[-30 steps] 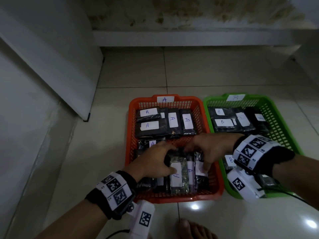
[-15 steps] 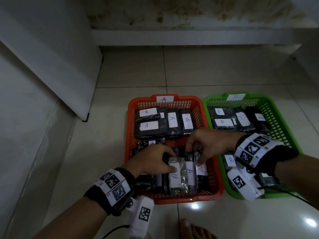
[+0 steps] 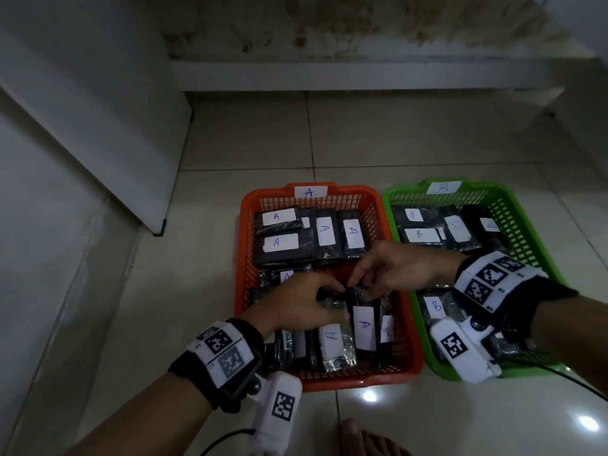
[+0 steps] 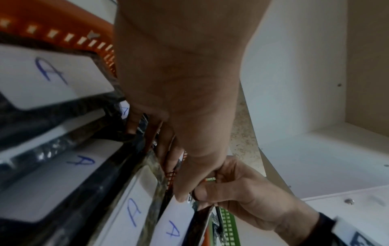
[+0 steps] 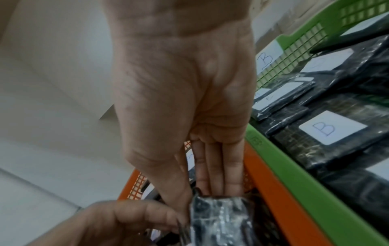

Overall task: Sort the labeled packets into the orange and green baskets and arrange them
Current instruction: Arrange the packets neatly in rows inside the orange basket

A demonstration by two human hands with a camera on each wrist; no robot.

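Note:
The orange basket (image 3: 242,258), tagged A, holds black packets with white A labels, some flat at the back and a row standing on edge near me. Both hands meet over that near row. My right hand (image 3: 357,281) pinches the top edge of a standing A packet (image 3: 363,325); the right wrist view shows thumb and fingers of the right hand (image 5: 197,193) closed on the packet's glossy top (image 5: 221,216). My left hand (image 3: 330,302) curls over the neighbouring A packet (image 3: 332,337) and grips its top. The green basket (image 3: 539,245), tagged B, holds B packets (image 3: 418,233).
The two baskets stand side by side on a pale tiled floor. A white panel (image 3: 98,126) leans at the left and a low step (image 3: 329,74) runs along the back wall. My bare foot (image 3: 368,439) is just in front of the orange basket.
My right hand has drawn back off the labels to the packets' top edges, closer to the left hand. The A label in the near row shows more fully.

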